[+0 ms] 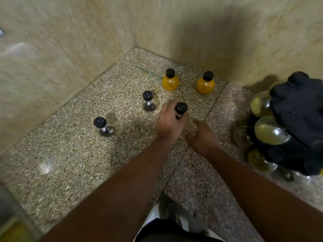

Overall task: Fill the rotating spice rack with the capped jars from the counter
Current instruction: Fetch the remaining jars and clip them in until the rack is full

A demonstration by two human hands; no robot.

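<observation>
Jars stand scattered on the speckled counter (70, 172) in the corner of two tiled walls, and the one in play is the black-capped jar (181, 109) near the middle, upright, its long axis vertical and the cap pointing up at the camera. The left hand (168, 124) is closed around its neck and body from the 9 o'clock side, fingers curled so that only the cap and a sliver of glass show; whether the base is lifted or resting on the stone cannot be told through the blur. The right hand (202, 137) sits just beside it at 4 o'clock, loosely cupped, palm down, holding nothing visible. From the grasped jar, the spice rack (297, 119) lies at 3 o'clock, a dark tiered stand already carrying several round jars of yellowish contents; the right hand lies between jar and rack, so a handover or a direct carry to the right looks likely. Four more wait: two orange jars (170, 82) (205, 85) at 12 and 1 o'clock near the wall, and two clear jars (149, 103) (103, 128) at 10 and 9 o'clock.
</observation>
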